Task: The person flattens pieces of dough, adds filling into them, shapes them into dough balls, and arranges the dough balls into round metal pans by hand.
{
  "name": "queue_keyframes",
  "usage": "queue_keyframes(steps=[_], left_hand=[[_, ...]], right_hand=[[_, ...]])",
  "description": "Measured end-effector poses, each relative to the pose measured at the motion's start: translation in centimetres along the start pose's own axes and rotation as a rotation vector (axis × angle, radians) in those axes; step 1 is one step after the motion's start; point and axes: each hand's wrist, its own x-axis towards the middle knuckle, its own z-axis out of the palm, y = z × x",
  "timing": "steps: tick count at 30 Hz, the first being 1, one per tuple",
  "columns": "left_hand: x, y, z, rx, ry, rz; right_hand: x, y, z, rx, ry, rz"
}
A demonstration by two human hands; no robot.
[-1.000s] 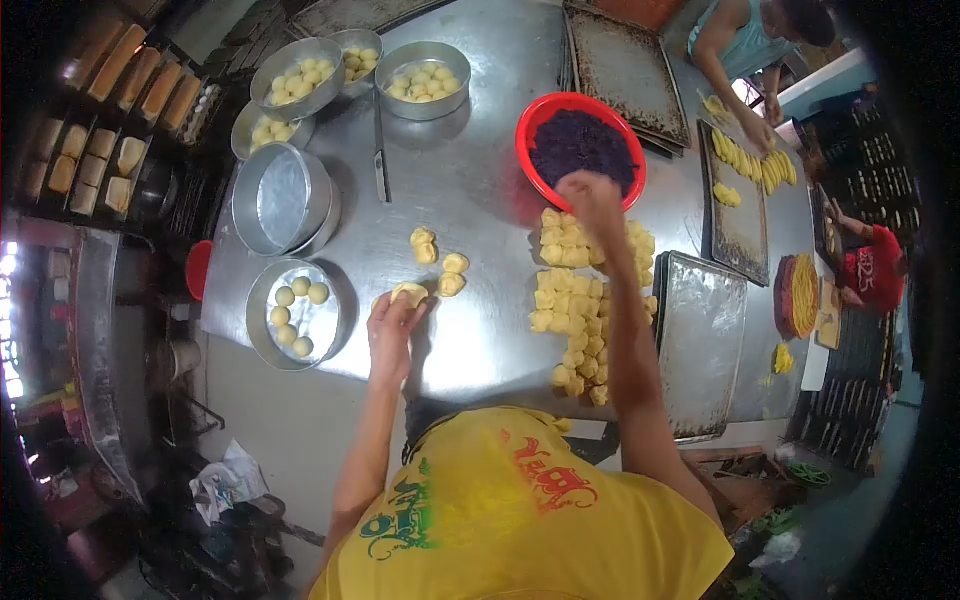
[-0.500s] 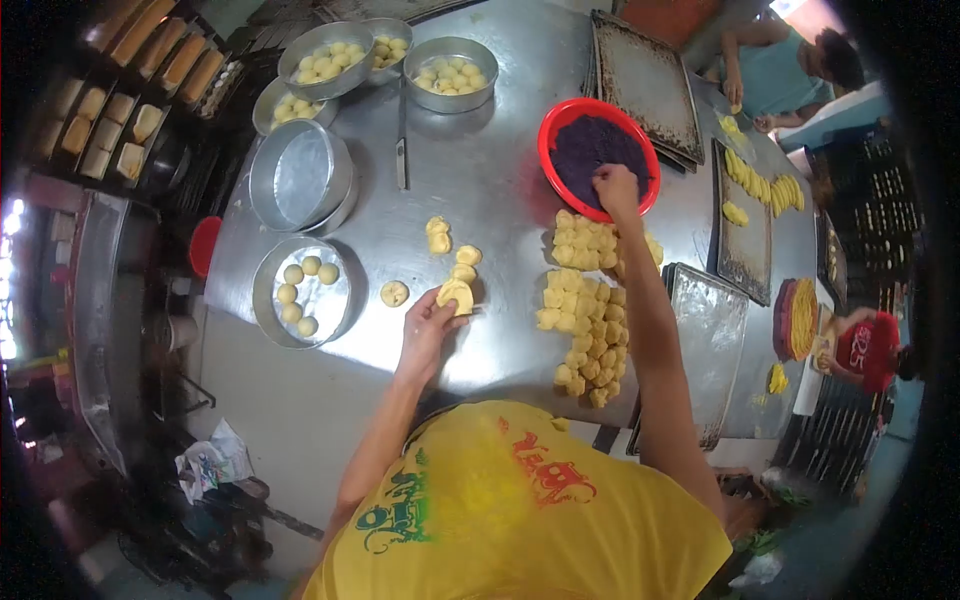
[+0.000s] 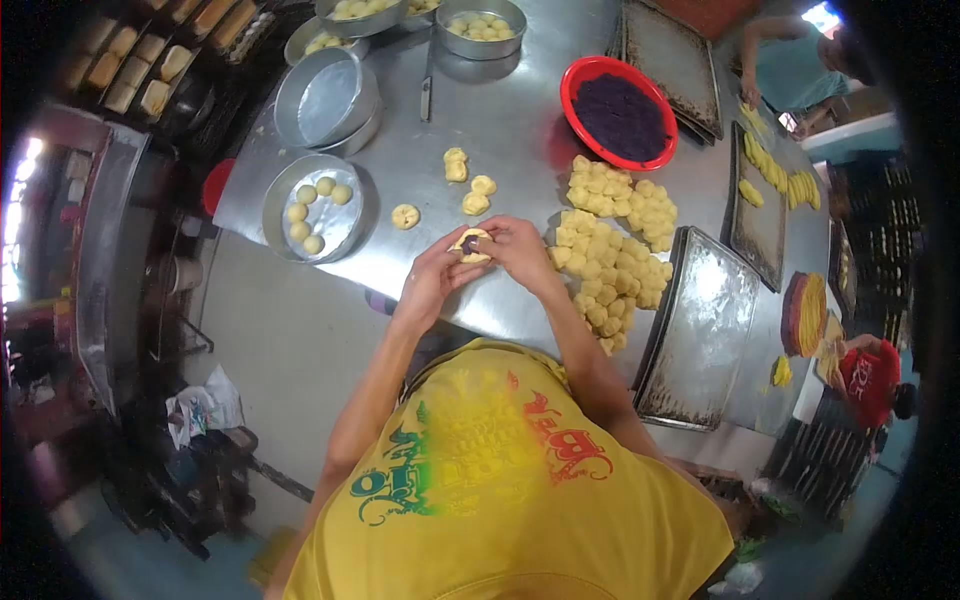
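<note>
My left hand cups a flattened piece of yellow dough just above the near edge of the metal table. A dab of dark purple filling lies in the middle of that dough. The fingers of my right hand close on the same piece from the other side, at the filling. Just beyond my hands lie a few loose dough pieces and a round dough ball. A red bowl of purple filling stands farther off to the right.
Clustered dough portions lie right of my hands. Round pans, some with dough balls, stand at left and back. Dark baking trays line the right side. Another person in teal and one in red are at the far right.
My right hand has come out of the red bowl and back to my left hand. Purple filling now sits on the held dough. The camera view has shifted.
</note>
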Motion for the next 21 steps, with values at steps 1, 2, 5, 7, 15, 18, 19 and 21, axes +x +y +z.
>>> queue_keyframes(steps=[1,2,5,7,15,18,19,21], left_hand=[[-0.7,-0.1,-0.2,-0.011,0.030,-0.003],[-1.3,-0.3,-0.5,-0.024,0.061,-0.009],[-1.3,-2.3,-2.6,0.174,0.243,0.143],[-1.8,-2.9,-3.2,0.357,0.338,0.296],[-2.9,-2.7,-4.4,0.816,0.239,0.585],[0.3,-4.8,-5.7,1.152,0.206,0.587],[1.5,-6.7,-6.7,1.290,0.177,0.608],[1.3,-8.9,-6.9,1.252,0.201,0.614]], right_hand=[[0.0,0.5,0.6,-0.111,0.029,-0.075],[-0.1,1.0,1.1,-0.221,0.057,-0.149],[-1.4,-1.0,3.5,-0.267,0.049,-0.255],[-1.7,0.1,4.3,-0.187,-0.017,-0.192],[-3.0,-2.1,3.1,-0.308,-0.107,-0.096],[-2.3,0.2,3.0,-0.685,-0.070,-0.141],[-1.6,3.2,3.1,-0.844,-0.057,-0.186],[-2.0,6.9,3.1,-0.988,-0.030,-0.342]])
